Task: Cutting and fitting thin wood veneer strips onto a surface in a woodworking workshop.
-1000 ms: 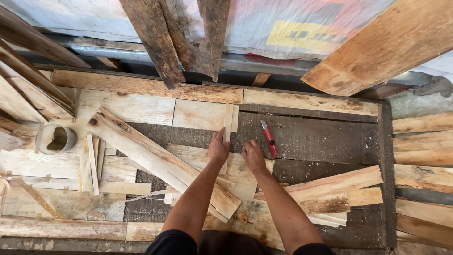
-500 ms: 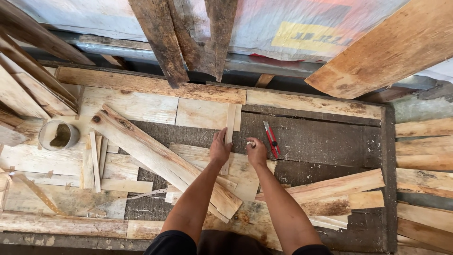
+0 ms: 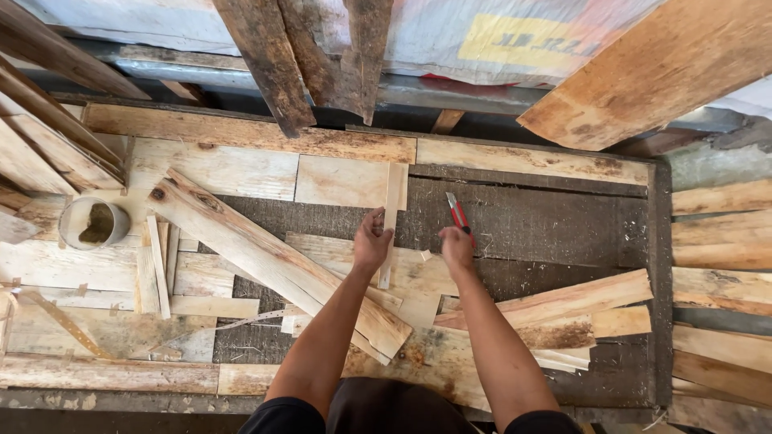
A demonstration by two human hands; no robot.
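Two hands work with a thin wood strip and a red knife on a table full of boards.

The left hand (image 3: 371, 241) is closed around a thin wood strip (image 3: 392, 210), which lies long-ways on the table (image 3: 563, 217). The right hand (image 3: 456, 245) grips a red knife (image 3: 458, 215) just beside it, blade pointing away. A long plank (image 3: 265, 257) lies slanted to the left. A small round tub (image 3: 92, 223) sits far left among the boards.
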